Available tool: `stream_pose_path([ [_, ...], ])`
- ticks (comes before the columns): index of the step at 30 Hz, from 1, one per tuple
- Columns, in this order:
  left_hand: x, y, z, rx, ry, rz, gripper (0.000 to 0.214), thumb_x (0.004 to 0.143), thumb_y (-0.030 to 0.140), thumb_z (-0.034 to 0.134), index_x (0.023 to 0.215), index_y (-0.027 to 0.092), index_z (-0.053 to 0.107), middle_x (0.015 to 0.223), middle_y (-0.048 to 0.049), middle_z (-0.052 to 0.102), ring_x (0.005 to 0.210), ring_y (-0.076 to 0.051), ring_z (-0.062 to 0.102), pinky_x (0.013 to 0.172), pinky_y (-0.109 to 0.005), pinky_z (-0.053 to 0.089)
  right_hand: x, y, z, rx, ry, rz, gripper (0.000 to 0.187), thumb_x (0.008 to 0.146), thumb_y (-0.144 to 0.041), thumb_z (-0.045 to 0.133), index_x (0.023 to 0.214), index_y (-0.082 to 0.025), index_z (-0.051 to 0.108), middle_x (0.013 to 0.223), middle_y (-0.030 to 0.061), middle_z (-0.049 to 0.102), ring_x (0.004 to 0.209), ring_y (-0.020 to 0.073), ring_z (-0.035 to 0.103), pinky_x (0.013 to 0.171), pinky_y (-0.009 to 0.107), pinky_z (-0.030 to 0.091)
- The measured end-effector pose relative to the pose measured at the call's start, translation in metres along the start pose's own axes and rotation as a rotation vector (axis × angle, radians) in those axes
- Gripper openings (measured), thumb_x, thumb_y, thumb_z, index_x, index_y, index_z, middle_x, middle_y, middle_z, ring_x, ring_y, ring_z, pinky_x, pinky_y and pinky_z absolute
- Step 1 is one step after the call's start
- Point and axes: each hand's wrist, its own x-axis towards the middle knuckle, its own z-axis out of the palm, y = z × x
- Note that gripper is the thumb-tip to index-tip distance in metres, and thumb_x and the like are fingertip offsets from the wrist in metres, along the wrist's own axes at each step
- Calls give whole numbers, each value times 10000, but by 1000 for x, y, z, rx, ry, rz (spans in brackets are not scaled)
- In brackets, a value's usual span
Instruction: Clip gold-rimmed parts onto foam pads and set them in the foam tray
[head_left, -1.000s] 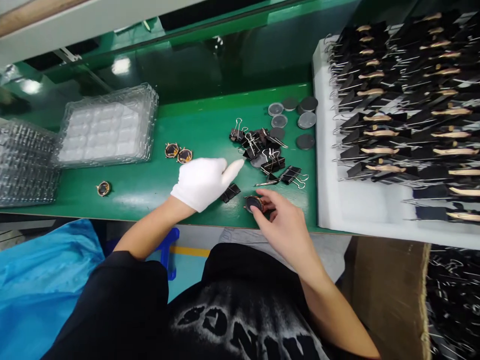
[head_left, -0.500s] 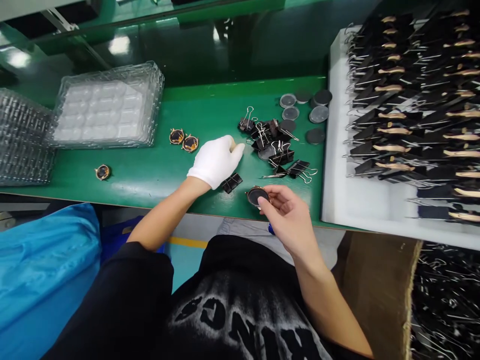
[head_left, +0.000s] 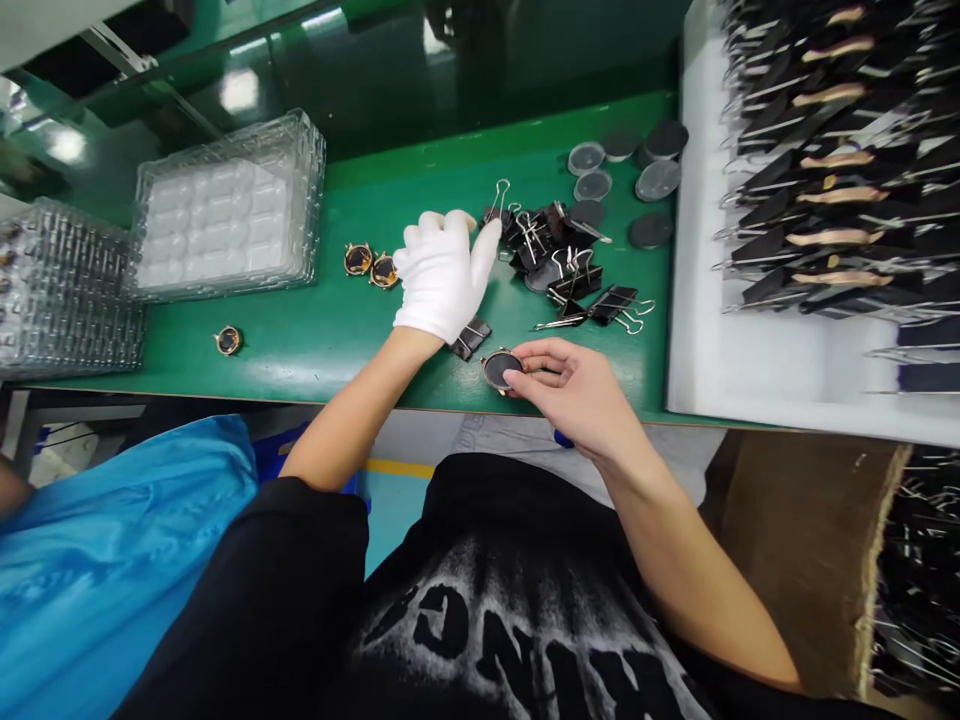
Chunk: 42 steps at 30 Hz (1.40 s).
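My left hand point(head_left: 444, 275), in a white glove, hovers over the green bench with thumb and fingers apart and nothing in it. Beneath its wrist side lies a black binder clip point(head_left: 472, 338). Bare fingers of my right hand point(head_left: 574, 385) pinch a gold-rimmed watch case point(head_left: 502, 370) whose face is covered by a dark disc. Two watch cases with dark dials, one of them a gold watch case point(head_left: 358, 260), rest left of the glove. Farther off is a single small watch case point(head_left: 229, 340). A pile of black binder clips point(head_left: 574, 272) lies right of the glove.
Round discs, some dark and some clear point(head_left: 592, 186), lie behind the clips. A white foam tray point(head_left: 694, 300) on the right holds rows of clipped watch cases. Stacked clear plastic trays point(head_left: 232, 215) stand at left. A person's blue garment point(head_left: 135, 530) is close on my left.
My left hand has lifted and spread its fingers, turning its back toward me. My right hand still holds the watch case, now tilted slightly differently. The camera view has shifted.
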Motion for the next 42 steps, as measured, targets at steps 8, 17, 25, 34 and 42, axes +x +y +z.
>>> stream_pose_path([
  [8, 11, -9, 10, -6, -33, -39, 449, 1036, 546, 330, 1172, 340, 705, 1252, -99, 664, 1138, -348, 544, 886, -519, 426, 12, -8, 4, -44, 24, 43, 248, 673, -156, 890, 829, -161, 698, 732, 35, 750, 604, 166, 717, 544, 276, 595],
  [17, 5, -3, 9, 31, 11, 16, 403, 1097, 467, 358, 1167, 244, 686, 1253, -98, 665, 1141, -301, 561, 910, -459, 423, 32, -33, 13, -283, 39, 147, 365, 669, -23, 886, 780, -214, 596, 657, 20, 719, 593, 214, 710, 541, 310, 550],
  [25, 10, -5, 7, 47, -63, 37, 459, 1065, 520, 276, 1178, 343, 684, 1300, -96, 654, 1178, -322, 568, 882, -476, 420, 40, -47, 17, -328, 30, 220, 398, 697, 5, 872, 765, -231, 559, 650, 14, 723, 571, 209, 698, 531, 316, 547],
  [34, 8, -10, -9, -152, -14, 154, 443, 1091, 420, 269, 1103, 269, 686, 1158, -89, 701, 1130, -283, 620, 958, -463, 472, 45, -44, 19, -217, -6, 215, 432, 657, 28, 893, 775, -202, 546, 578, -29, 683, 532, 157, 683, 518, 262, 581],
  [42, -28, -33, -63, -587, -325, 236, 342, 1026, 480, 489, 1198, 228, 644, 1060, -52, 769, 918, -180, 721, 836, -326, 563, 13, -34, 18, 370, -152, 98, 610, 631, -233, 970, 1154, -218, 657, 974, 20, 789, 879, 182, 774, 853, 368, 665],
])
